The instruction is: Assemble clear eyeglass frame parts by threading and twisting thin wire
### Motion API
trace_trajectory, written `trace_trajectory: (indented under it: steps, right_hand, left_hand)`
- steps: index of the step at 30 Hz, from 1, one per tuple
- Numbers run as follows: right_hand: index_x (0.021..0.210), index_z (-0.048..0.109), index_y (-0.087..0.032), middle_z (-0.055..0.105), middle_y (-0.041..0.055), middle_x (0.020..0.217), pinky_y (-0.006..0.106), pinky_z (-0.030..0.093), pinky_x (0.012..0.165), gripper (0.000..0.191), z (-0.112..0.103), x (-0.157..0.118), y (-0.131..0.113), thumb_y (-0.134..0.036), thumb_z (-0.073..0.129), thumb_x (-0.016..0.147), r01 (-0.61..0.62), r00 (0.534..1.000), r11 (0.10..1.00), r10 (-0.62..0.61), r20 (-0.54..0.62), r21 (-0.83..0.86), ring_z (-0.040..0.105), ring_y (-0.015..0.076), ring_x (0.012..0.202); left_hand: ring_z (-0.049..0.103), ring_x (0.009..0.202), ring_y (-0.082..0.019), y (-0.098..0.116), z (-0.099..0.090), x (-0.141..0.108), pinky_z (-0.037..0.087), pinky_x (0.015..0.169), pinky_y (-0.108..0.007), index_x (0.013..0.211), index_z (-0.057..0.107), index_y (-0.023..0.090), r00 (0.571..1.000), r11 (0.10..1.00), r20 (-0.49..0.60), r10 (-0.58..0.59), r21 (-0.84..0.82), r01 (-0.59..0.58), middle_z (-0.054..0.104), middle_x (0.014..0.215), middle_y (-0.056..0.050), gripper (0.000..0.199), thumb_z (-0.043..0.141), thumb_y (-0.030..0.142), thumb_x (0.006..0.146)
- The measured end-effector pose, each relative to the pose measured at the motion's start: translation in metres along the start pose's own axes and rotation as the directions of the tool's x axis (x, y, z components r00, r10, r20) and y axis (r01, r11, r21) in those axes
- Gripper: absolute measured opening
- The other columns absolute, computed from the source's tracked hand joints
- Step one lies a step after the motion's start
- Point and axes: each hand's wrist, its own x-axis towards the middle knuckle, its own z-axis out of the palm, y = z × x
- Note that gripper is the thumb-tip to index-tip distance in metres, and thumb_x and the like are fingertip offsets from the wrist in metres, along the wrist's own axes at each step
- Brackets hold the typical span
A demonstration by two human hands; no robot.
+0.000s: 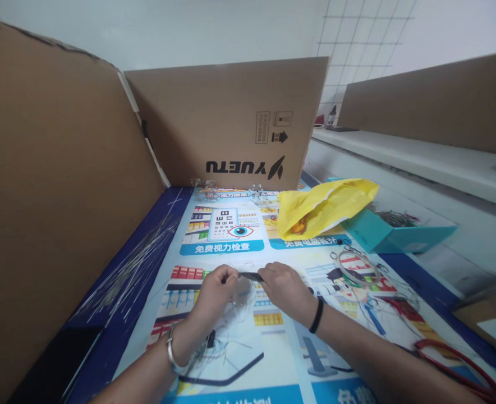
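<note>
Near the middle of the printed sheet (pixel 281 342), my left hand (pixel 220 286) is closed in a pinch; what its fingertips hold is too small to make out. My right hand (pixel 284 286) is wrapped round a thin dark tool (pixel 251 276), whose tip points left and reaches my left fingertips. A faint clear loop hangs below, between the hands. Beneath my left wrist lies a tangle of thin wire (pixel 226 348) with a small black piece in it.
Straight thin wires (pixel 130 269) lie at the left. Cardboard panels (pixel 231 112) stand behind and left. A yellow bag (pixel 327 207) leans by a teal box (pixel 416 238) of wiry pieces. Wire coils (pixel 357 269) and a red coil (pixel 458 359) lie right; a black device (pixel 58 359) is lower left.
</note>
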Motion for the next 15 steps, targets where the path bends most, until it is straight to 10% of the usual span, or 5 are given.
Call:
trace_trajectory:
  steps: [15]
  right_hand:
    - [0.075,0.057,-0.017,0.056,0.003,0.072,0.028,0.032,0.067,0.011,0.0053,-0.0013,-0.0014,-0.02,0.051,0.084,0.02,0.99,1.0,-0.023,-0.138,-0.024,0.048,0.016,0.072]
  left_hand:
    - [0.042,0.042,-0.008,-0.0012,0.0,-0.0006,0.032,0.043,-0.018,0.062,0.05,0.018,1.0,0.999,0.001,0.015,-0.03,-0.015,0.046,0.047,0.007,0.009,0.05,0.02,0.07]
